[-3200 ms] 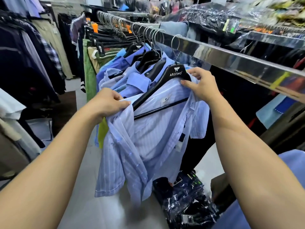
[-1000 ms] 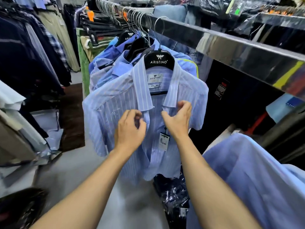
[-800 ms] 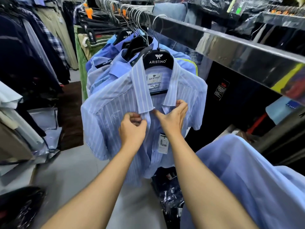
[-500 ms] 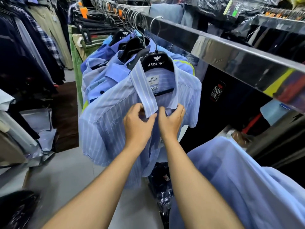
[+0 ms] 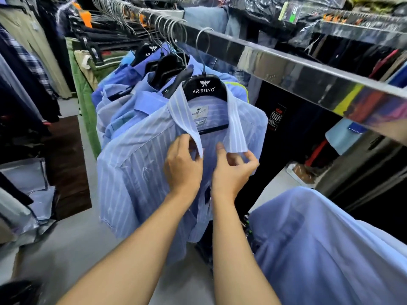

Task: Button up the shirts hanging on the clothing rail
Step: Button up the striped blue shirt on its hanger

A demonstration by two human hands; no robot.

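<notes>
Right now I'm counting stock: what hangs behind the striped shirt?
Behind the striped shirt, several plain blue shirts on black hangers; their fronts and exact number are covered.

- A striped blue shirt [image 5: 136, 172] is hanging from a black hanger [image 5: 204, 89] on the metal rail [image 5: 286, 69].
- The left hand [image 5: 182, 166] and right hand [image 5: 231, 172] are pinching its front edges just below the collar [image 5: 236, 128].

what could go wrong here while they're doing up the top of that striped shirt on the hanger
1. Both hands, left hand and right hand, work under the collar of the striped shirt; a downward tug might drag it askew on the black hanger.
2. The hanger hangs by one thin hook on the rail, so it may swing.
3. The collar flaps hide the placket, so a buttonhole could be missed.
</notes>
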